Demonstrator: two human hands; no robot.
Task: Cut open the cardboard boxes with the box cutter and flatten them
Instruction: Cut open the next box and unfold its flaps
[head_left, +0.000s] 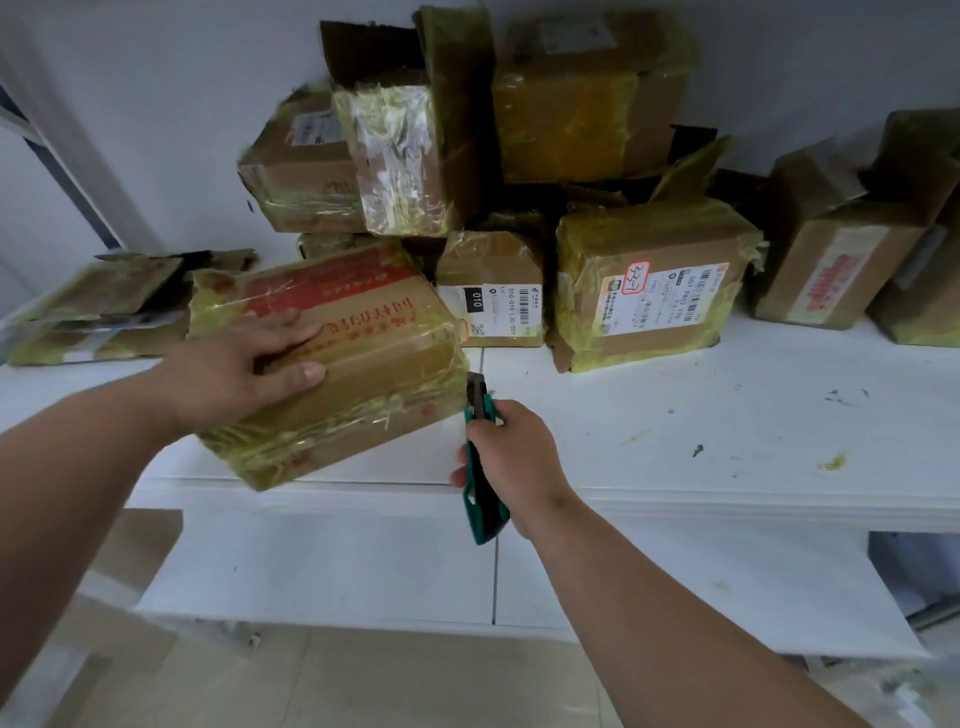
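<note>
Just beyond the right hand (511, 454), whose fingers were curled tight round the green box cutter (482, 467), the tool's tip stood close against the right end of the taped box (332, 364); whether the blade touched, I could not tell. That box sat on the white tabletop (675, 415), its near corner jutting past the front edge. The left hand (244, 364) lay flat on the box's top, fingers spread and straight, pressing it down. The box looked light and fairly stiff, though the glossy yellowish tape wrapping it would probably be slick under a palm, so holding it from above, well away from the blade's path, seemed wise. Beyond the fingers, more taped boxes (649, 286) were stacked against the wall, and to the left of the left hand lay flattened cardboard (98, 306).
</note>
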